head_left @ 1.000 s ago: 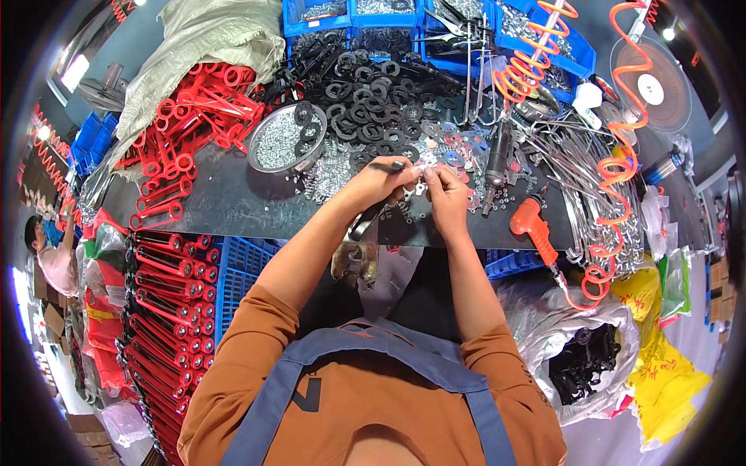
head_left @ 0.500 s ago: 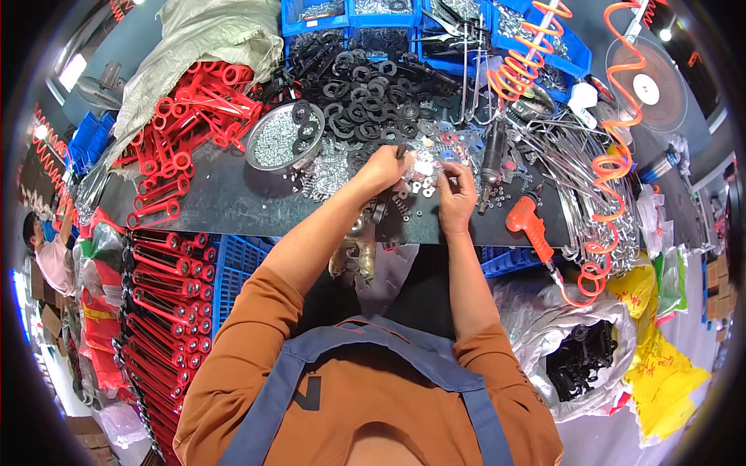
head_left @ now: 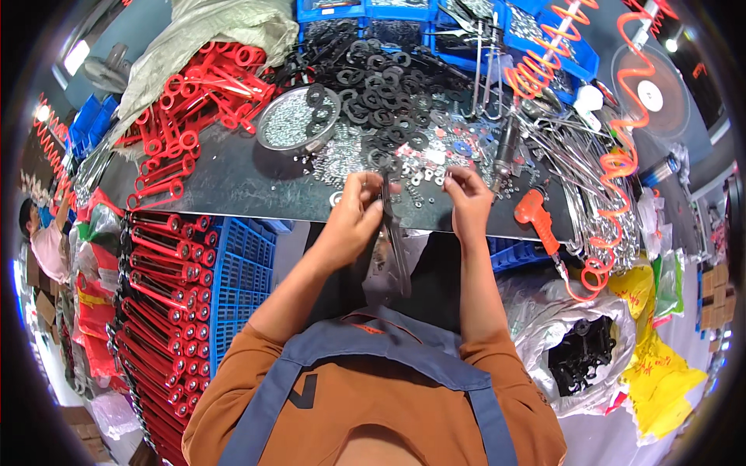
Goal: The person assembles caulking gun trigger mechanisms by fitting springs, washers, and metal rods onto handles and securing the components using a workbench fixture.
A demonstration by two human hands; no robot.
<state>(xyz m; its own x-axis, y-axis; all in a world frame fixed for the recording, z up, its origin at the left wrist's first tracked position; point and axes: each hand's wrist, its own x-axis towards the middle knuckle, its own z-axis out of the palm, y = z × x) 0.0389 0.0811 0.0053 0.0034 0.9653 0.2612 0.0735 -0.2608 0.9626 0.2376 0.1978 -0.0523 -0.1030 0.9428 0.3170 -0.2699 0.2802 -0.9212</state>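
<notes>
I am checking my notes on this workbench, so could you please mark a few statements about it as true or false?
1. The left hand holds a long dark metal piece at the bench edge. True.
2. The right hand rests on the orange tool. False: it is at the bench edge beside the small washers, apart from that tool.
3. A round metal bowl of small silvery parts stands left of the black rings. True.
4. The red handles are piled to the person's right. False: they lie to the left.
5. The orange coiled hose is on the right. True.
</notes>
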